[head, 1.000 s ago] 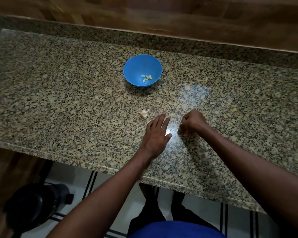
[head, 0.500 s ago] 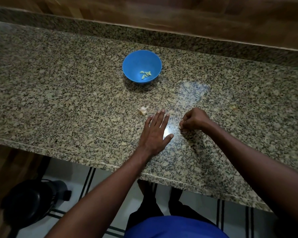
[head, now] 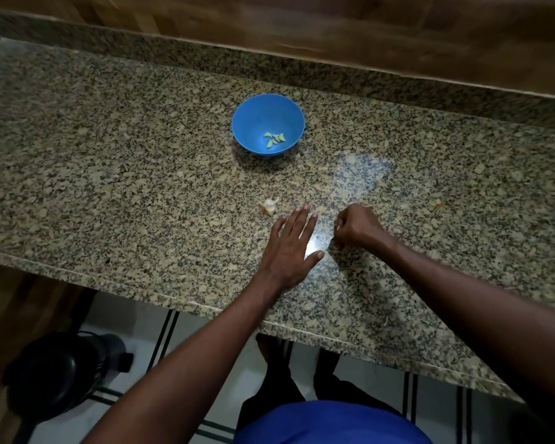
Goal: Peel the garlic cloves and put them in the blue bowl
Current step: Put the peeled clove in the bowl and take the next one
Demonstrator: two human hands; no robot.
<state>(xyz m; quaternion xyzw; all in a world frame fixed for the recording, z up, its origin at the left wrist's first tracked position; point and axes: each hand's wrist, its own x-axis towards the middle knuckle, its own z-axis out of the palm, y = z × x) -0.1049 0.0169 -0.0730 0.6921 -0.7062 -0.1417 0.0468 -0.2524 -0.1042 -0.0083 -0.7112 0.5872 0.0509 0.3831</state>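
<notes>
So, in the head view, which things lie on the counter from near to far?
Left hand → right hand → garlic piece → blue bowl with peeled cloves inside.

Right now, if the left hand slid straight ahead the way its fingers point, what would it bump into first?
Probably nothing soon: the left hand points up and slightly right, passing right of the garlic piece and seemingly right of the blue bowl, across bare countertop.

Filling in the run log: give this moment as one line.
left hand flat on counter | right hand curled, contents unclear | garlic piece on counter | blue bowl holds peeled cloves
</notes>
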